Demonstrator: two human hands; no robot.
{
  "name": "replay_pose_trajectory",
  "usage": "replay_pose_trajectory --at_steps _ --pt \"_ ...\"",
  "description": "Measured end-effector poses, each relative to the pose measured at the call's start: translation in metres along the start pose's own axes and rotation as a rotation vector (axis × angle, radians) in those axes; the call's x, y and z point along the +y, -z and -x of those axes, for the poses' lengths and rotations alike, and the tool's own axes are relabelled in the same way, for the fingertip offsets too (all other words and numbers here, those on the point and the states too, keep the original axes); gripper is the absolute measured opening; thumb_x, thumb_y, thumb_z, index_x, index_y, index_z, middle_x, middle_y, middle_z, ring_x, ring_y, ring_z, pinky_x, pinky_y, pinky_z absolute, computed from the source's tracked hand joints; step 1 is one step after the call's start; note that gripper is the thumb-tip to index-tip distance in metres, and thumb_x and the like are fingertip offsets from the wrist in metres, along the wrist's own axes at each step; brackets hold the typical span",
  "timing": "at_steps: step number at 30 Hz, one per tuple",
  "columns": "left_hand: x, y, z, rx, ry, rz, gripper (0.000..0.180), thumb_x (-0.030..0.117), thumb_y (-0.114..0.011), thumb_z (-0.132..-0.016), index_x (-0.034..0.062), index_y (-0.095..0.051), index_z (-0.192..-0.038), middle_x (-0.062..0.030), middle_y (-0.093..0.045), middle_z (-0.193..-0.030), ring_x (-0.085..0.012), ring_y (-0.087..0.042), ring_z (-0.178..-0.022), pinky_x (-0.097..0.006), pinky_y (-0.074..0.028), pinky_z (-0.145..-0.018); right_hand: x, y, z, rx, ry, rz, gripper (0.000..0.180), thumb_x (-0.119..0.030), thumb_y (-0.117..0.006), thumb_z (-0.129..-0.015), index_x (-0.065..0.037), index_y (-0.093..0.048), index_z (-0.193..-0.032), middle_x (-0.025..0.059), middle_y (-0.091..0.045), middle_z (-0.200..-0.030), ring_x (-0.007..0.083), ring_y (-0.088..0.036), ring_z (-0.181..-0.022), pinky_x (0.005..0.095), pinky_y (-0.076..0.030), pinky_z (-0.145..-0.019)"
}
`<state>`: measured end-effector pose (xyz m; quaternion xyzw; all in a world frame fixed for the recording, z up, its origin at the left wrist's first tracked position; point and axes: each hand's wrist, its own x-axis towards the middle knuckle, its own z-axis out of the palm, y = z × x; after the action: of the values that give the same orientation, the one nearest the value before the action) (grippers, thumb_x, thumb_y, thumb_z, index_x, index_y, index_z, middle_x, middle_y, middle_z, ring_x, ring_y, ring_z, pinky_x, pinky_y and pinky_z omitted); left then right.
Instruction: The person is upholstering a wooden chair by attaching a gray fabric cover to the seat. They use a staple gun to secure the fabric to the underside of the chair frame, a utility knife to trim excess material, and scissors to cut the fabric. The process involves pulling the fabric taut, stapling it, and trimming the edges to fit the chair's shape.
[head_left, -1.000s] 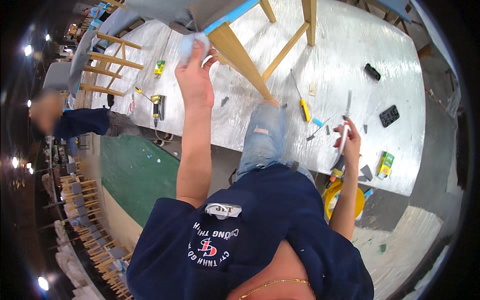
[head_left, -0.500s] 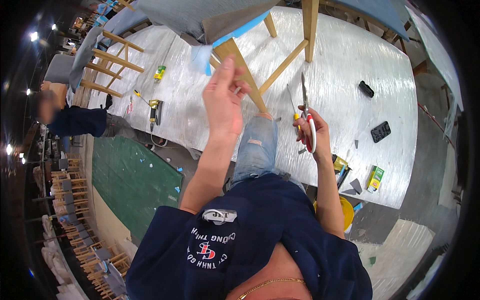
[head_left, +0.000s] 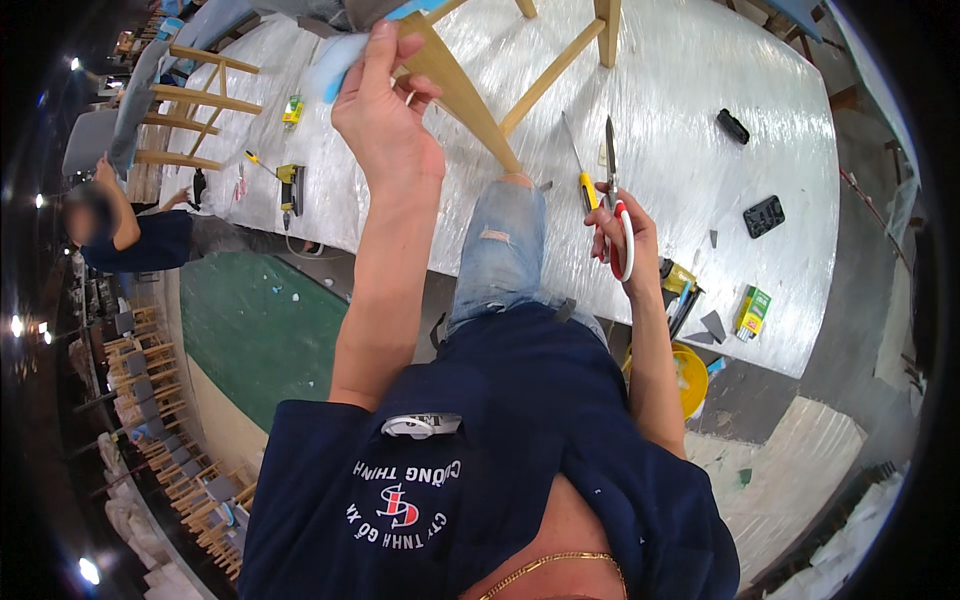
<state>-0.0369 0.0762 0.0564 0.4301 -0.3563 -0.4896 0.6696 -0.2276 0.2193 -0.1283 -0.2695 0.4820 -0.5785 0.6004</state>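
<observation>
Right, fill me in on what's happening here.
A person is working at a grey chair with wooden legs. Their left hand is at the pale blue padding by the seat's edge, while the right hand holds scissors away from the chair, blades pointing up the picture. A yellow-handled tool lies on the table. Off to the left, another person is beside another chair.

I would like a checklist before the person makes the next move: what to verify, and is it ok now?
1. Scissors in right hand: ok.
2. Scissors well apart from left hand: ok.
3. Left hand gripping pale-blue material: cannot tell, fingers overlap it.
4. Yellow-handled tool well clear of right hand: not ok, it appears close by.
5. Chair held steady: cannot tell, it is partly out of view.
</observation>
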Motion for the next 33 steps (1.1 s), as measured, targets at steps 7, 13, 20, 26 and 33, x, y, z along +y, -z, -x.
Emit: replay_pose_trajectory --at_steps 7,13,20,26,33 --pt "-0.01 0.005 -0.009 0.001 -0.071 -0.036 0.023 0.023 -0.069 -0.09 0.0029 -0.067 -0.102 -0.0018 -0.058 -0.086 -0.0138 -0.051 -0.067 -0.032 -0.046 -0.064 0.0 0.002 -0.011 -0.021 0.01 -0.001 0.041 -0.017 -0.068 -0.094 -0.004 -0.059 -0.132 0.0067 -0.069 -0.085 0.0074 -0.055 -0.051 0.0208 -0.043 -0.045" --pt "-0.012 0.004 -0.009 -0.009 -0.05 -0.088 0.022 0.022 -0.068 -0.09 0.0015 -0.064 -0.096 -0.0034 -0.057 -0.084 -0.0168 -0.054 -0.067 -0.034 -0.047 -0.064 0.001 -0.006 -0.016 -0.065 0.005 0.02 0.043 -0.018 -0.068 -0.095 -0.003 -0.057 -0.133 0.0064 -0.069 -0.085 0.0068 -0.054 -0.052 0.0197 -0.042 -0.045" --pt "-0.031 0.079 -0.045 -0.041 0.016 0.205 0.05 0.043 -0.059 -0.097 -0.0002 -0.056 -0.121 -0.0115 -0.061 -0.11 -0.0244 -0.058 -0.105 -0.04 -0.043 -0.096 -0.001 0.006 -0.01 -0.044 -0.015 0.093 0.042 -0.016 -0.069 -0.094 -0.002 -0.058 -0.133 0.0066 -0.07 -0.085 0.0056 -0.054 -0.053 0.0223 -0.046 -0.049" --pt "-0.025 -0.007 -0.05 -0.117 -0.117 0.274 0.084 0.07 -0.045 -0.095 0.0119 -0.03 -0.154 -0.0041 -0.035 -0.156 -0.0219 -0.032 -0.142 -0.04 -0.02 -0.12 0.003 0.049 -0.008 0.054 0.028 0.303 0.041 -0.014 -0.066 -0.095 -0.001 -0.058 -0.133 0.0085 -0.069 -0.083 0.0058 -0.055 -0.053 0.0215 -0.045 -0.047" --pt "-0.063 -0.057 -0.004 -0.391 -0.034 0.25 0.091 0.067 -0.038 -0.098 0.0029 -0.014 -0.157 -0.0053 -0.028 -0.159 -0.0193 -0.023 -0.146 -0.034 -0.013 -0.121 -0.064 0.088 -0.008 0.158 0.121 0.471 0.042 -0.012 -0.067 -0.093 -0.001 -0.059 -0.133 0.0083 -0.069 -0.084 0.0059 -0.055 -0.055 0.0211 -0.043 -0.049"
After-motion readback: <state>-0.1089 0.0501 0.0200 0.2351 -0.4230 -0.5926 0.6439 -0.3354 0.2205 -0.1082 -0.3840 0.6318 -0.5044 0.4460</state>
